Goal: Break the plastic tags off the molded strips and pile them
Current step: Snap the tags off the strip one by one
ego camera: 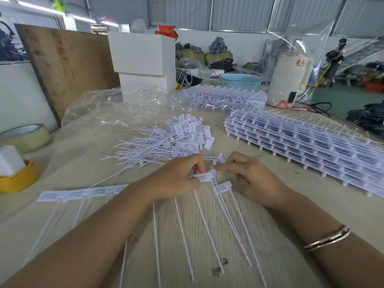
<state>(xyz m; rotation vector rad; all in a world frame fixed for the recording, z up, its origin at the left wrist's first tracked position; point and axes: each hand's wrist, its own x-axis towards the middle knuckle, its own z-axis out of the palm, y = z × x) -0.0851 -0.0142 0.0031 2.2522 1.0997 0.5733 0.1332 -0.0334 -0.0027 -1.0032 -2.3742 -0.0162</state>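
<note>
A white molded strip (83, 193) of flat tags with long thin tails lies across the table, running left from under my left forearm. My left hand (176, 177) pinches the strip's right end tag (204, 177) between thumb and fingers. My right hand (249, 177) has its fingers curled, fingertips at a small white piece by that tag. A loose tag (223, 187) lies under my right hand, its tail pointing toward me. A pile of broken-off tags (178, 138) sits just beyond my hands.
A tall stack of whole strips (311, 146) lies at the right, and another heap (224, 98) behind it on clear plastic. A tape roll (27, 136) and a yellow roll (16, 179) stand at the left. White boxes (143, 59), a blue basket (241, 81) and a white appliance (288, 77) stand behind.
</note>
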